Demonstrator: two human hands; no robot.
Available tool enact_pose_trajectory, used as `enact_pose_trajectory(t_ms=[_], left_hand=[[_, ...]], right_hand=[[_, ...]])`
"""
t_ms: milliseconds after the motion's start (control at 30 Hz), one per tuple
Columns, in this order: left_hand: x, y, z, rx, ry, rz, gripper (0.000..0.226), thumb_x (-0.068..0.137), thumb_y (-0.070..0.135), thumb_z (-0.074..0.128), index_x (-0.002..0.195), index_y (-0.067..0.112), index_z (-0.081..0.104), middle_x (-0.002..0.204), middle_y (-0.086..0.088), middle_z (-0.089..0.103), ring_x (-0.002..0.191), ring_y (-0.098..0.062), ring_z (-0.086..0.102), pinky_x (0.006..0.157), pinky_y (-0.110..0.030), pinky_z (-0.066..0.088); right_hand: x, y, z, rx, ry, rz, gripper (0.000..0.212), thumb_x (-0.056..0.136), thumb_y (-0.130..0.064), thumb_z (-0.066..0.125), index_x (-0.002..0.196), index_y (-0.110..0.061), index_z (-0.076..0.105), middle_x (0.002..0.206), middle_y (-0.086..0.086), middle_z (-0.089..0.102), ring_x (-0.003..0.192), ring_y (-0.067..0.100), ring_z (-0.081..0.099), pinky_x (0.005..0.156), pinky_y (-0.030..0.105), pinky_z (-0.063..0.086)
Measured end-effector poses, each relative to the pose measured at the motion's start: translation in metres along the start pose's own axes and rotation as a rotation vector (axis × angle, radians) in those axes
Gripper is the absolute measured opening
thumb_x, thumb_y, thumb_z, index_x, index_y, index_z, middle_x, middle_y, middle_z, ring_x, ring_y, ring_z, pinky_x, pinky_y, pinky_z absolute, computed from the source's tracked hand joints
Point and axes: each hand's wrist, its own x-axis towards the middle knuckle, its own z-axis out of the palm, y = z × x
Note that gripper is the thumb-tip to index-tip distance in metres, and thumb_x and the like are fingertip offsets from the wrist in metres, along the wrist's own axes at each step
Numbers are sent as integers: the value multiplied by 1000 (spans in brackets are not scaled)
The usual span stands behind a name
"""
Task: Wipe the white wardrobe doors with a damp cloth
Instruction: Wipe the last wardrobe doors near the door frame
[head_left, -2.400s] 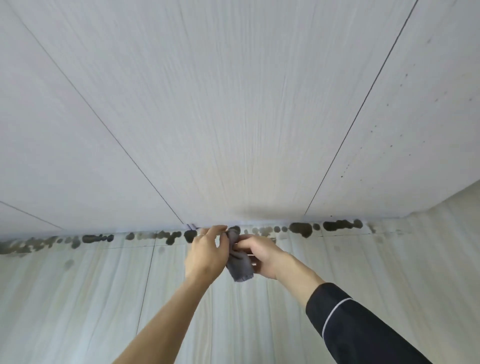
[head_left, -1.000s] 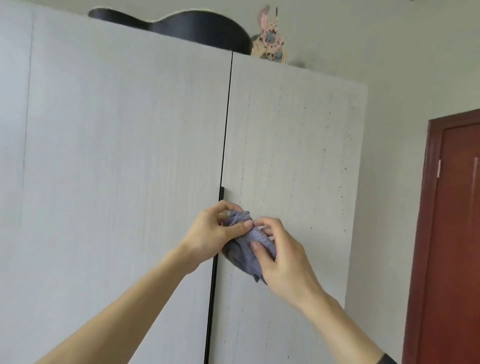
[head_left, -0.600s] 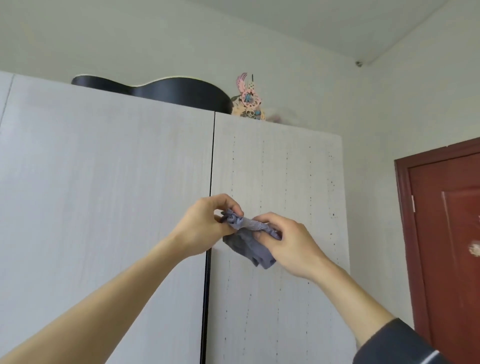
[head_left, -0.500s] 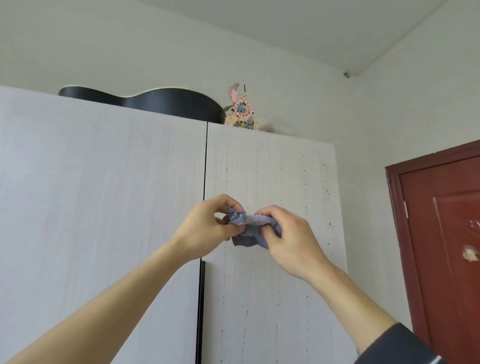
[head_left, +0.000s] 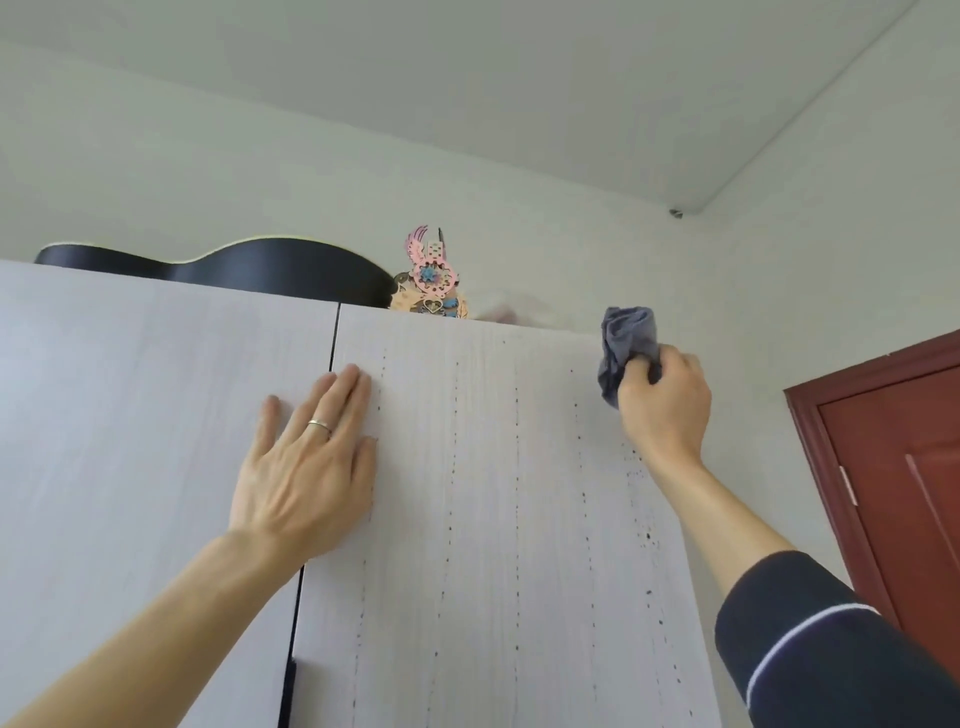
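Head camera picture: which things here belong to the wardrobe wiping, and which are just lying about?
In the job:
grey cloth, gripped by the right hand at the top corner of the right door
left hand, flat across the door seam
left door

Just there:
black guitar-shaped thing on top of the wardrobe
pink ornament beside it
red-brown room door

Head camera looks upward (from close) at wardrobe doors (head_left: 493, 467).
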Motion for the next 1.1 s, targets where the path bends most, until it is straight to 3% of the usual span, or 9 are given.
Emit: enact_pose_trajectory(t_ms=[100, 167, 333, 433, 567, 700, 800, 967, 1100], left_hand=[[1, 6, 10, -72, 43, -67, 66, 97, 51, 7, 161, 37, 1, 165, 24, -7, 153, 0, -9, 124, -37, -14], [2, 8, 13, -55, 75, -83, 65, 96, 53, 5, 160, 41, -1, 163, 28, -10, 150, 4, -13, 122, -32, -18], [2, 8, 13, -31, 66, -87, 64, 95, 59, -1, 157, 47, 0, 162, 32, -8, 148, 10, -14, 122, -30, -16], [2, 11, 12, -30, 57, -91, 65, 94, 60, -1, 157, 46, 1, 162, 32, -8, 148, 9, -14, 122, -30, -15], [4, 11, 11, -48, 51, -72, 67, 91, 64, -2, 156, 48, -3, 161, 31, -12, 147, 10, -19, 122, -30, -17], [-11, 5, 5, -131, 14, -45, 68, 90, 66, -1, 155, 46, -7, 160, 29, -19, 145, 9, -25, 118, -24, -22], [-49, 2, 13, -125, 25, -62, 68, 94, 59, 6, 157, 39, -7, 162, 27, -20, 147, 6, -23, 120, -26, -19], [-100, -8, 34, -133, 99, -119, 64, 101, 45, 22, 162, 28, 8, 168, 19, -3, 154, -4, -4, 122, -30, -10], [-103, -2, 42, -116, 141, -152, 65, 102, 43, 23, 162, 24, 9, 169, 14, 0, 154, -6, -5, 123, -33, -11]], right_hand=[[37, 26, 17, -51, 33, 27, 27, 100, -21, 44, 117, -13, 63, 113, 9, 56, 94, 23, 50, 75, 28, 30], [51, 38, 29, -63, 31, 60, 32, 100, -20, 44, 130, -19, 56, 116, 10, 57, 109, 32, 52, 76, 31, 33], [47, 54, 53, -260, 113, -248, 33, 89, -7, 55, 118, -19, 69, 123, 5, 57, 115, 31, 45, 87, 42, 33], [38, 68, 59, -351, 101, -323, 40, 90, -18, 54, 129, -13, 64, 127, 2, 60, 118, 27, 45, 94, 42, 29], [43, 70, 54, -305, -2, -319, 42, 99, -15, 48, 139, -6, 55, 141, 4, 53, 127, 30, 36, 100, 42, 39], [46, 53, 55, -203, -47, -216, 42, 101, -10, 43, 142, -5, 52, 145, 8, 50, 128, 36, 39, 103, 26, 28], [22, 18, 71, -99, -34, -191, 44, 97, -3, 44, 141, -5, 54, 143, 8, 53, 125, 37, 43, 101, 25, 30], [-65, -67, 113, -83, -213, -602, 55, 76, 0, 50, 129, -1, 63, 129, 9, 64, 106, 36, 55, 90, 39, 51], [-61, -66, 99, -248, -268, -715, 52, 88, -3, 53, 138, -15, 58, 139, -5, 59, 117, 27, 52, 90, 37, 45]])
